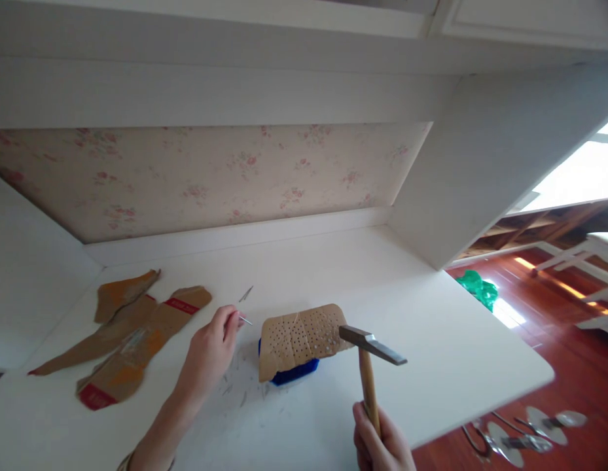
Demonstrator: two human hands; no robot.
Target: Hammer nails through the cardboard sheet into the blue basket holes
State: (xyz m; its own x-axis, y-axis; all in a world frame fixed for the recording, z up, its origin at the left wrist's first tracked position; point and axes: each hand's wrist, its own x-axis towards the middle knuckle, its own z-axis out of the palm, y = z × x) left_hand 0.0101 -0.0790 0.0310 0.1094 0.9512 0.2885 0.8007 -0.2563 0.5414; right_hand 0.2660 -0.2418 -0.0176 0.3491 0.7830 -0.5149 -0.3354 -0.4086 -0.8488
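Note:
Pinched between the fingertips of my left hand [213, 343] is a thin nail [246, 320], its end pointing right. My right hand [379, 438] is wrapped round the wooden handle of a hammer [368, 373], whose metal head is raised near the right end of the cardboard. That piece of cardboard [296, 337] is brown and dotted with many small holes. It lies on top of a blue container [296, 373], which shows only along its front and left edge. My left hand is just left of the cardboard, apart from it.
Torn cardboard pieces [137, 340] with red strips lie at the left of the white desk [451, 366]. A few loose nails [245, 294] rest behind my left hand, with small scraps in front. Side panels and an overhead cabinet enclose the desk. Glass-like objects [517, 441] stand on the floor.

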